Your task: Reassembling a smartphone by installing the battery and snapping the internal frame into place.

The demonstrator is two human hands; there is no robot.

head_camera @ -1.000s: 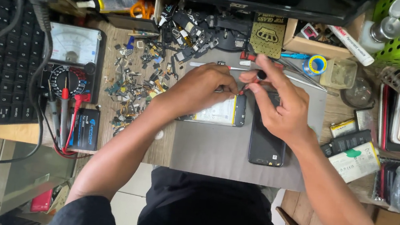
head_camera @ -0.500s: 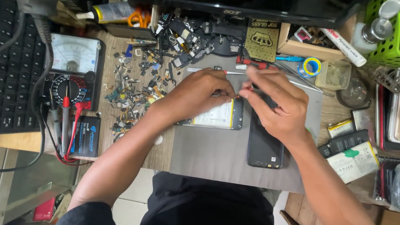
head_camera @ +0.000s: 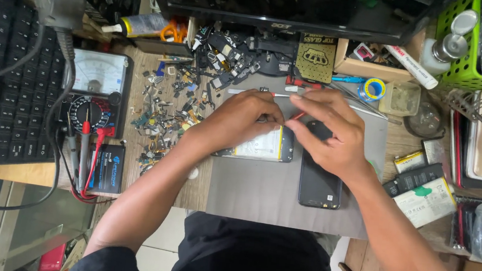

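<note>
Under the left hand (head_camera: 242,118) lies an open phone (head_camera: 260,149), pressed flat so it stays put. The right hand (head_camera: 329,135) pinches a thin red tool (head_camera: 297,115), tip aimed between both hands. A black back cover (head_camera: 319,187) rests below the right hand.

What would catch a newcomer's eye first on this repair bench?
At the centre, the left hand and right hand meet over an opened phone on a grey mat, beside a black phone back cover. To the left lies a heap of small parts and an analogue multimeter.
</note>
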